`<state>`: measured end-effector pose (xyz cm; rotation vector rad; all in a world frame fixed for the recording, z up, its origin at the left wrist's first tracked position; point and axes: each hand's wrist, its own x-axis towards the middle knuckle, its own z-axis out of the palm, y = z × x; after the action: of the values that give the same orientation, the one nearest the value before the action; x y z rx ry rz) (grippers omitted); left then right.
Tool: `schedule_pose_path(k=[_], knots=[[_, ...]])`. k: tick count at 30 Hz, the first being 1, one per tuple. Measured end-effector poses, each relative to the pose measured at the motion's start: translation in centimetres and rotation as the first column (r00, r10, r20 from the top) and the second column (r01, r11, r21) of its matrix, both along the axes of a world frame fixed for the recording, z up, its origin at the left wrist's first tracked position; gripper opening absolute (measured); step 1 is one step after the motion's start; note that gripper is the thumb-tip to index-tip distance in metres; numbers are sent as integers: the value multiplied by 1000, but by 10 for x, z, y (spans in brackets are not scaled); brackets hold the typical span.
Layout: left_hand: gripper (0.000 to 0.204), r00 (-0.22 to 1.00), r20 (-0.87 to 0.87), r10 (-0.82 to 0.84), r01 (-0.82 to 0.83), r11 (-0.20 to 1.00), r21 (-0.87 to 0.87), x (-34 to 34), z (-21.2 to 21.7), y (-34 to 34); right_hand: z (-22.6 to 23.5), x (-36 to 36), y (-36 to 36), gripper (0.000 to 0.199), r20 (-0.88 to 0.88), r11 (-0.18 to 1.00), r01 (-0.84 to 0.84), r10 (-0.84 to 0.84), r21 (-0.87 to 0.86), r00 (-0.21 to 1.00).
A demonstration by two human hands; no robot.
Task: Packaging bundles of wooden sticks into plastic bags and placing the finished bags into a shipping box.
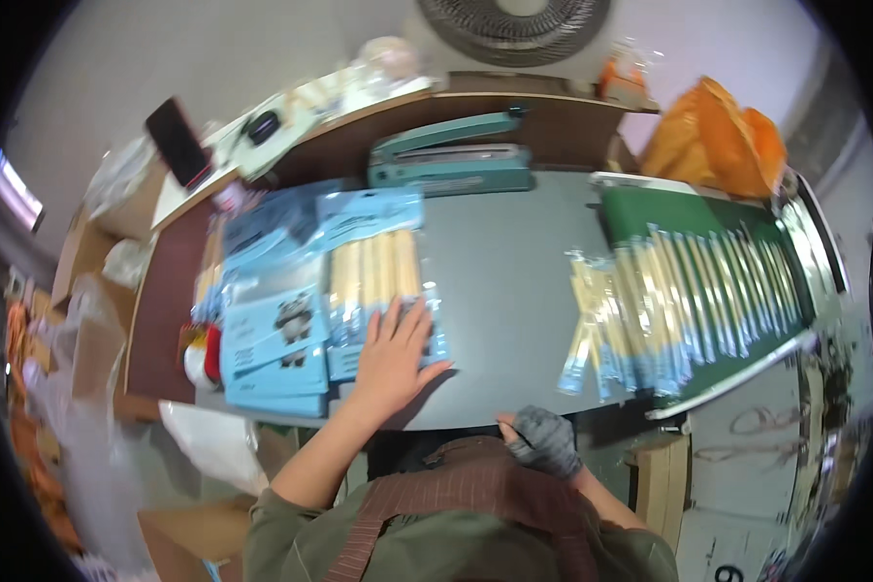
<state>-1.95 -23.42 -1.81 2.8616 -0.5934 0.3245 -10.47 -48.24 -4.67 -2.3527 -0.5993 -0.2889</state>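
My left hand point(394, 351) lies with fingers spread on the lower part of a clear and blue bag point(344, 363) that holds several pale wooden sticks point(373, 270). Beside it on the left is a stack of flat blue bags point(274, 332) with a panda picture. My right hand point(541, 441), in a grey fingerless glove, is at the table's front edge with its fingers curled in; whatever it may hold is hidden. To its right, many wrapped sticks point(664, 310) with blue ends are lined up, partly on a green-bottomed tray point(653, 210).
A teal bag sealer point(451, 173) stands at the back of the grey table point(490, 291). Behind it are a shelf with a phone point(177, 143) and a fan point(514, 24). An orange bag point(713, 136) is at the far right. Cardboard boxes point(189, 533) stand below left.
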Motion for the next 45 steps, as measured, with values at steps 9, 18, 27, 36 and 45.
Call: schedule_pose_path(k=[9, 18, 27, 36, 45], knots=[[72, 951, -214, -223, 241, 968, 63, -14, -23, 6, -57, -53, -136, 39, 215, 645, 756, -727, -110, 652], [72, 946, -124, -299, 146, 735, -662, 70, -44, -166, -38, 72, -108, 74, 11, 906, 408, -410, -112, 912], [75, 933, -245, -265, -175, 260, -950, 77, -54, -184, -30, 83, -53, 65, -78, 983, 147, -139, 106, 987], [68, 992, -18, -128, 56, 551, -832, 95, -80, -175, -17, 77, -39, 44, -200, 867, 333, -276, 370, 940], [64, 996, 32, -81, 67, 465, -883, 104, -88, -168, -18, 71, -36, 29, 223, 936, 347, -352, 63, 909]])
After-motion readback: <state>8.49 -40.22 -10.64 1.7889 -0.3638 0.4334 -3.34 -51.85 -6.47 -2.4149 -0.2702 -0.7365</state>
